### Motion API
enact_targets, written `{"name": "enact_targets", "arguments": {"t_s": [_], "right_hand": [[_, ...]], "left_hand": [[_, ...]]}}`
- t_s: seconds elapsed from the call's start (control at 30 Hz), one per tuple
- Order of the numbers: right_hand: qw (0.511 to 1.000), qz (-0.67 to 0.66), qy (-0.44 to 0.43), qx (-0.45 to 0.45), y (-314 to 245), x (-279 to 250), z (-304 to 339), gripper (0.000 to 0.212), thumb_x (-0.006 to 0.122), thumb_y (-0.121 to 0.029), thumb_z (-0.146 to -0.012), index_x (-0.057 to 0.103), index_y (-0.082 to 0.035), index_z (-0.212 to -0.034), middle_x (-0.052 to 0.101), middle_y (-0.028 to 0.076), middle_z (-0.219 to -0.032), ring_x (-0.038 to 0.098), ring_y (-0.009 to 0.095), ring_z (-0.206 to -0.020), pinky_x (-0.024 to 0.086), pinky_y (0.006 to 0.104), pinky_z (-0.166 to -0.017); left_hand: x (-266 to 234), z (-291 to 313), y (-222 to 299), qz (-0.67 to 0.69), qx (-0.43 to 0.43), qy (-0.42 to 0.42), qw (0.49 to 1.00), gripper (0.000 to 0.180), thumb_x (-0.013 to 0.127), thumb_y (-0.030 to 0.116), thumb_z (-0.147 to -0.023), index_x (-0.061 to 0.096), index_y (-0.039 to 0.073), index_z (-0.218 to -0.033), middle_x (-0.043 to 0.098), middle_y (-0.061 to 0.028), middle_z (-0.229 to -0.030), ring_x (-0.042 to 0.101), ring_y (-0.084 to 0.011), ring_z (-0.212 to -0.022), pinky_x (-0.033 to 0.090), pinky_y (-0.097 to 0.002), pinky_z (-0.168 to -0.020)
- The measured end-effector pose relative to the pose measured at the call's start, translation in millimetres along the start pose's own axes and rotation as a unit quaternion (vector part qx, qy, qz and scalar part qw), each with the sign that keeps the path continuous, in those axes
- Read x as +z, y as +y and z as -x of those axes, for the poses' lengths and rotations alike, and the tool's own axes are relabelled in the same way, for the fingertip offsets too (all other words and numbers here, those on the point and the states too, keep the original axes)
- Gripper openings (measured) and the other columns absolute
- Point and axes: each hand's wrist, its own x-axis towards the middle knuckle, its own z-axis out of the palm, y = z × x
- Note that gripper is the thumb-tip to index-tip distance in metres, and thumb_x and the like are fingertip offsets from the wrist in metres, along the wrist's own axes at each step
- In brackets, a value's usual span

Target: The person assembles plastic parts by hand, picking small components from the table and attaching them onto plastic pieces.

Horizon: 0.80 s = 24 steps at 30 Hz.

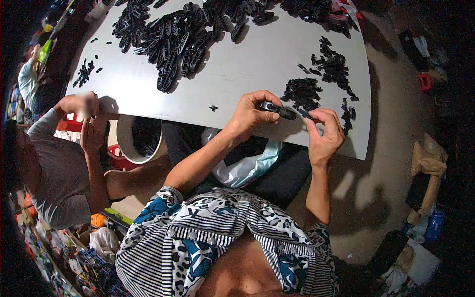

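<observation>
Just past the table's near edge, my left hand (250, 116) is closed around a long black plastic part (287, 114) with a shiny, rounded end by the thumb. My right hand (325, 134) pinches a small black plastic piece (307, 114) close to the far end of that part. Whether the two pieces touch is hard to make out. Beyond my hands lies a heap of small black pieces (302, 93), with more scattered black pieces (334, 64) to its right. A large pile of long, oval black plastic parts (170, 44) covers the back of the table.
A co-worker's hands (88, 116) are at the table's left corner, near some small black bits (85, 73). Below stands a white bucket (123, 138) with dark contents. A whitish plastic bag (252, 168) hangs by my lap. The white table (232, 74) ends close to me.
</observation>
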Motion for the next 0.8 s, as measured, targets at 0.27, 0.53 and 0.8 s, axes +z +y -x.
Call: {"name": "enact_targets", "arguments": {"t_s": [0.27, 0.53, 0.8], "right_hand": [[0.998, -0.054, -0.012, 0.003, -7, 26, 5, 0.02, 0.07, 0.005, -0.061, 0.062, -0.003, -0.077, 0.059, 0.008, -0.081, 0.056, 0.023, -0.077, 0.045, 0.0326, -0.07], [0.999, -0.048, -0.018, 0.017, -8, 34, 9, 0.02, 0.07, 0.005, -0.06, 0.062, -0.004, -0.076, 0.058, 0.007, -0.08, 0.056, 0.022, -0.077, 0.045, 0.0315, -0.068], [0.997, -0.056, -0.038, 0.027, -6, 31, 12, 0.019, 0.07, 0.004, -0.06, 0.061, -0.003, -0.075, 0.058, 0.007, -0.078, 0.056, 0.021, -0.077, 0.045, 0.0306, -0.068]], "left_hand": [[1, 2, -3, 0.007, -0.028, -0.024, 0.999, 0.02, 0.068, -0.006, -0.073, 0.059, 0.001, -0.09, 0.064, -0.0054, -0.077, 0.063, -0.0116, -0.064, 0.054, -0.0232, -0.058], [-1, 2, -3, 0.011, -0.027, -0.071, 0.997, 0.02, 0.066, -0.005, -0.076, 0.056, 0.0, -0.093, 0.063, -0.0071, -0.078, 0.064, -0.0131, -0.067, 0.055, -0.0242, -0.06], [0, 9, 5, 0.107, -0.088, -0.066, 0.988, 0.013, 0.062, 0.003, -0.081, 0.056, -0.001, -0.092, 0.062, -0.0074, -0.079, 0.062, -0.0131, -0.066, 0.055, -0.025, -0.06]]}}
